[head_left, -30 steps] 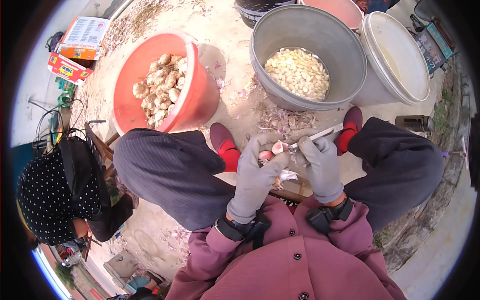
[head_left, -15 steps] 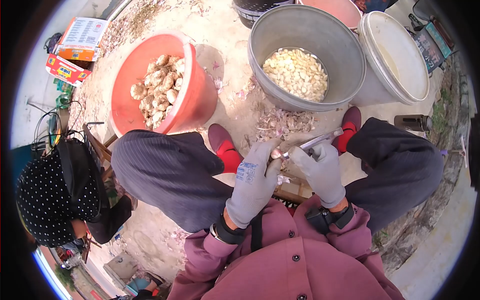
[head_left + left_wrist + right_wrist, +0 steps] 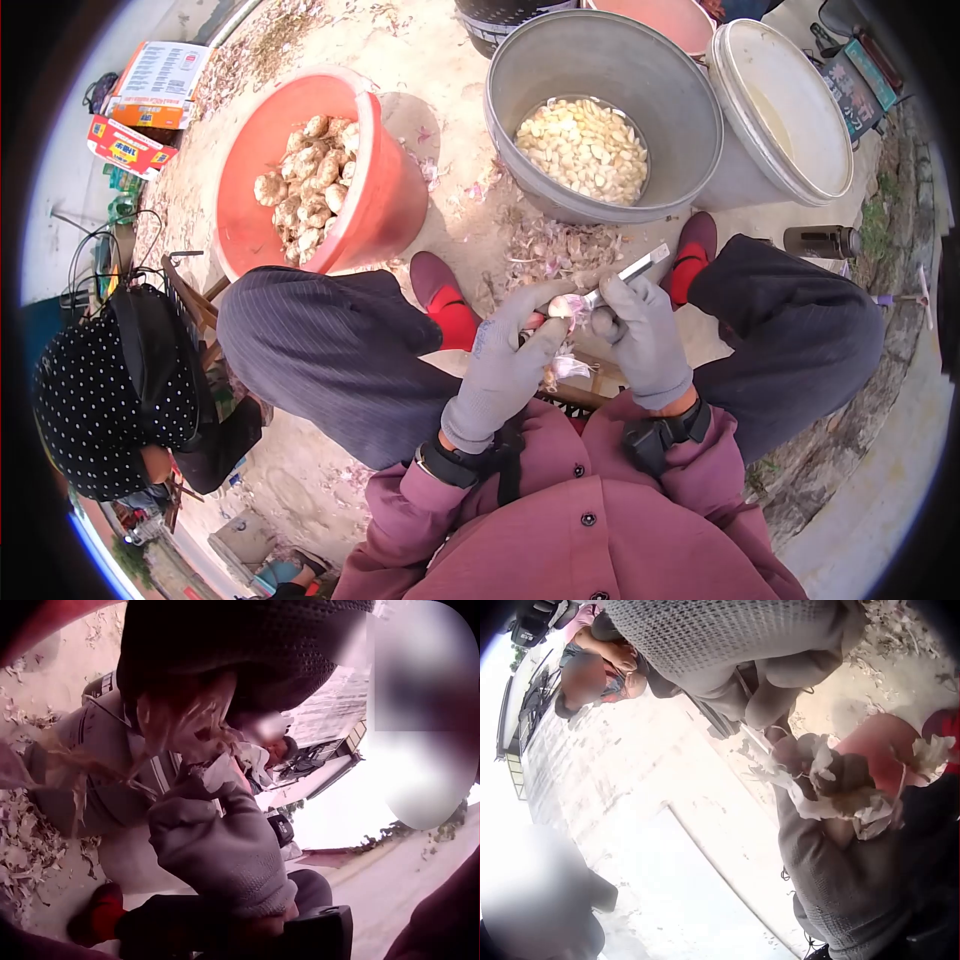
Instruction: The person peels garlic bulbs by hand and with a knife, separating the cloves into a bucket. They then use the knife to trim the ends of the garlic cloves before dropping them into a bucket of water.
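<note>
Both hands wear grey gloves. The left hand [image 3: 502, 368] grips pinkish garlic, with one clove [image 3: 566, 306] showing between its thumb and fingers. Close beside it, the right hand [image 3: 648, 340] holds a knife [image 3: 640, 266] by its lower part, the flat metal end pointing up and away. Papery skin [image 3: 570, 367] hangs below the garlic. In the left wrist view the right hand [image 3: 225, 847] is curled near pale skin [image 3: 219, 772]; the right wrist view shows loose skin [image 3: 817, 799] around the garlic in the left hand [image 3: 832, 877].
A red basin [image 3: 388, 215] of garlic bulbs [image 3: 308, 190] stands at left. Ahead is a grey bucket [image 3: 500, 110] holding peeled cloves [image 3: 583, 150], beside a white bucket [image 3: 715, 180]. Skins [image 3: 560, 250] litter the ground between the feet. Another person [image 3: 120, 390] sits at far left.
The clove at the left fingertips shows more plainly than half a second ago. The knife has tilted more steeply upward, still in the right hand. The head view has shifted slightly.
</note>
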Available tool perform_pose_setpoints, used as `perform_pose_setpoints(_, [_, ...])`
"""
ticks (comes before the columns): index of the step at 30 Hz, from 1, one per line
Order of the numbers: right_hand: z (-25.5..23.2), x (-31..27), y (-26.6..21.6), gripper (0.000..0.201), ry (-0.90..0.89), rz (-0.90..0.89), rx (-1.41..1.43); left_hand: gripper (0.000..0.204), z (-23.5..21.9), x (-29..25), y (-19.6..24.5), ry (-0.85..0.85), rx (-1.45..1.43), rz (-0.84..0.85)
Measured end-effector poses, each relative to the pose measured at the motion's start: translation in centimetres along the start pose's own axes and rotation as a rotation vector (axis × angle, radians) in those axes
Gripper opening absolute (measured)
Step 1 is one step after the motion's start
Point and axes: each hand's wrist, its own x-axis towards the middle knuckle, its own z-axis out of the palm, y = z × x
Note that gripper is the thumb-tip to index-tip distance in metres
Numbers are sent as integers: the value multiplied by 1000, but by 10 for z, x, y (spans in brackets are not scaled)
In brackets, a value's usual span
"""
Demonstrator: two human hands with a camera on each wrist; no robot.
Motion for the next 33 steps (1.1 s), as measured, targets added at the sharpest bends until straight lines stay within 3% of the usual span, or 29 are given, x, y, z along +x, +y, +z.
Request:
perform_pose_setpoints(2, [6, -1, -3, 14, 73, -75, -149, 25, -1, 0, 1, 6, -37, -14])
perform_pose_setpoints(4, [7, 0, 4, 14, 82, -101, -150, 23, 1, 1, -1, 7, -74, -37])
perform_pose_setpoints(6, [9, 0, 8, 14, 85, -125, -154, 21, 4, 3, -6, 120, -57, 72])
perform_pose_setpoints(10, [10, 0, 8, 16, 67, -151, -234, 20, -1, 4, -13, 129, -8, 50])
perform_pose_setpoints(12, [7, 4, 9, 17, 64, -145, -237, 19, -3, -2, -2, 103, -120, -109])
perform_pose_setpoints(14, [0, 15, 15, 16, 267, -176, -252, 21, -7, 1, -14, 92, -140, -63])
perform_pose_setpoints(16, [-2, 19, 16, 14, 285, -239, -129, 23, -10, 3, -18, 75, -163, -12])
perform_pose_setpoints(18, [4, 12, 13, 15, 216, -224, -65, 21, -11, 2, -13, 129, -213, -32])
perform_pose_setpoints(19, [-7, 10, 20, 16, 143, -149, -192, 21, -10, 2, -12, 128, -212, -32])
perform_pose_setpoints(22, [8, 3, 16, 17, 56, -118, -202, 17, -6, 3, -15, 208, -250, -65])
perform_pose_setpoints(28, [11, 4, 20, 20, 37, -135, -136, 17, -5, 3, -17, 191, -226, -76])
perform_pose_setpoints(30, [11, 3, 17, 20, 28, -143, -116, 19, 1, 5, -16, 237, -60, 42])
perform_pose_setpoints(33, [12, 1, 14, 17, 89, -95, -74, 17, 1, 3, -18, 184, -77, 23])
